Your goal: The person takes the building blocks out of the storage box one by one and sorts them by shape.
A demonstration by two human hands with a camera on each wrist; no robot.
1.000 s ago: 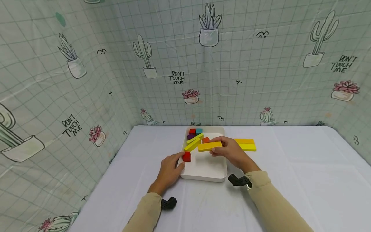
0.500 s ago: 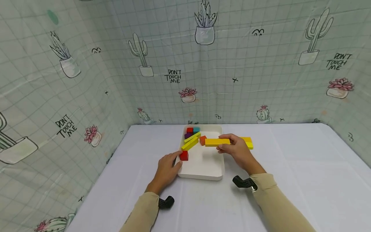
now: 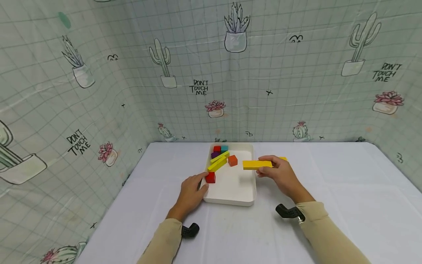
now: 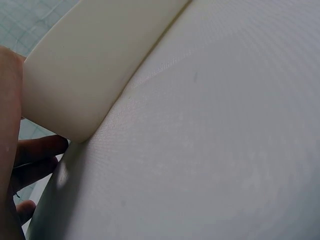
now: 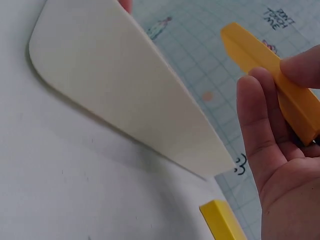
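My right hand (image 3: 280,174) pinches a long yellow-orange block (image 3: 254,165) between thumb and fingers, over the white tray's right rim. The right wrist view shows the same block (image 5: 280,70) with the thumb on one side and fingers on the other. My left hand (image 3: 190,192) holds the left wall of the white tray (image 3: 232,201), thumb and index finger at the rim beside a red cube (image 3: 210,178). An orange cube (image 3: 232,160) sits mid-tray. Two long yellow blocks, the nearer one (image 3: 217,164) included, lie slanted at its left side.
At the tray's back left are a red cube (image 3: 217,149), a teal cube (image 3: 224,149) and a purple block (image 3: 215,155). Right of the tray, a yellow block (image 5: 222,220) lies on the white-covered table (image 3: 346,201), mostly hidden by my right hand in the head view. Printed cloth walls surround it.
My right hand has moved right with the yellow-orange block, from above the tray's middle to its right rim, uncovering the orange cube. My left hand has stayed at the tray's left wall.
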